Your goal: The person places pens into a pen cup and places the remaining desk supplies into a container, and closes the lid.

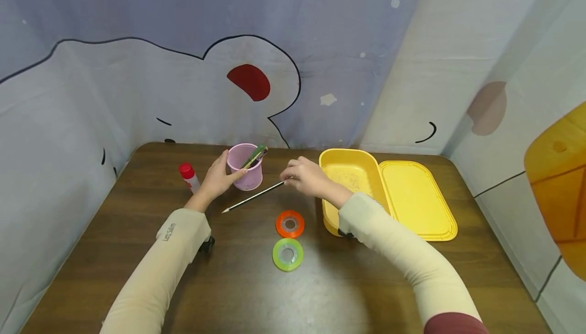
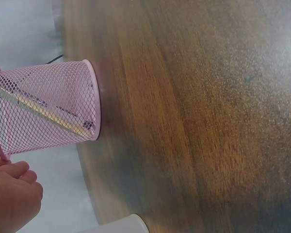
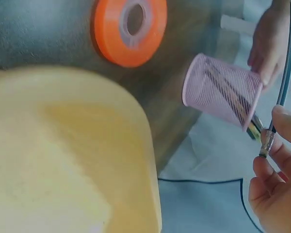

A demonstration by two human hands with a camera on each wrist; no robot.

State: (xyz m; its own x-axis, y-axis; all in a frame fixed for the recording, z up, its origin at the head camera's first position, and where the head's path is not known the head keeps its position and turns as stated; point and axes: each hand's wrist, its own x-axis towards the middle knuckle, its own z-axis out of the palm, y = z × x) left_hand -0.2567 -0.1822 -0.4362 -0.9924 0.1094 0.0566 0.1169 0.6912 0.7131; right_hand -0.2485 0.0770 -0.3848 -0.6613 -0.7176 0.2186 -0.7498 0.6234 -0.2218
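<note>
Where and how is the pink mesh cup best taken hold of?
The pink mesh cup is probably best gripped at its rim, from the left, as the left hand holds it: it stands upright, round-walled, and the pen-like items lean out on the right.

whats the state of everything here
Pink mesh cup: upright, occupied, gripped by left hand
Long dark pencil: sharpened, pinched in right hand
White, red-capped tube: closed, upright
Yellow plastic box: open
Yellow rectangular lid: off, lying beside box
Round orange roll: lying flat
Round green roll: lying flat
</note>
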